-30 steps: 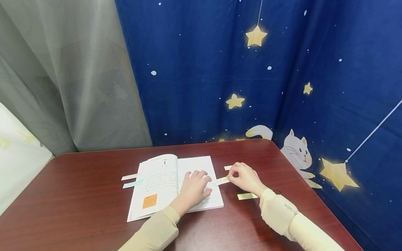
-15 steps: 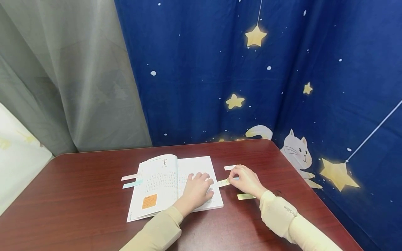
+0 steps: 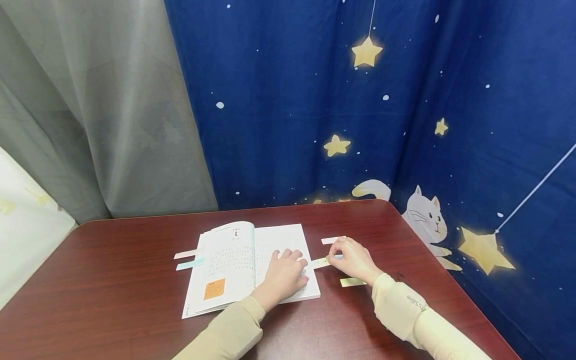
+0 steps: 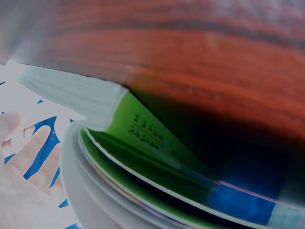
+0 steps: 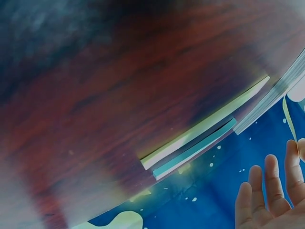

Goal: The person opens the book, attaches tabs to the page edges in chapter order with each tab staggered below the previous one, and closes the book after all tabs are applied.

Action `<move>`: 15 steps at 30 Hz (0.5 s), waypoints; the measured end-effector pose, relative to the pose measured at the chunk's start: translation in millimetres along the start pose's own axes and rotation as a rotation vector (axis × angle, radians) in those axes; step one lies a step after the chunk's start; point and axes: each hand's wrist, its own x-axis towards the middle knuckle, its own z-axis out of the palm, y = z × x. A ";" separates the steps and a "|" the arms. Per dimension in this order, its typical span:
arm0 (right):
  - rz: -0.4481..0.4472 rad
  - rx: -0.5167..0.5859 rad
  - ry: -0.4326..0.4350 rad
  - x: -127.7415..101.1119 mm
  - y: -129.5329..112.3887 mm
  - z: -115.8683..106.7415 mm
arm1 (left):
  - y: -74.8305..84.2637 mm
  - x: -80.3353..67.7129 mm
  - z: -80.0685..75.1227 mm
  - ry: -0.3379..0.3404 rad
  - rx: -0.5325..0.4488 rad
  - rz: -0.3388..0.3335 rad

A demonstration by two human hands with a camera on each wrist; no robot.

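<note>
I see the open book (image 3: 245, 262) lying mid-table, my left hand (image 3: 283, 276) pressing flat with straight fingers on its right page. Just right of it, my right hand (image 3: 353, 258) pinches a pale yellow strip (image 3: 320, 262) touching the book's right edge.

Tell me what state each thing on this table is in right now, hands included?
Book: open, lying flat on the table.
Left hand: fingers straight, pressing the right page.
Right hand: pinching the yellow strip at the page edge.
Orange sticky note: stuck on the left page.
Pink strip and blue strip: stick out from the book's left edge.
Two loose strips: flat on the table.
</note>
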 end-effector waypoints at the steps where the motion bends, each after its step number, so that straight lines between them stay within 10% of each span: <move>1: 0.000 0.000 -0.001 -0.1 0.1 -0.1 | 0.4 0.1 0.2 0.000 0.002 0.002; 15: -0.008 0.001 0.005 -0.7 2.5 0.7 | 6.9 2.7 3.2 -0.079 0.048 0.047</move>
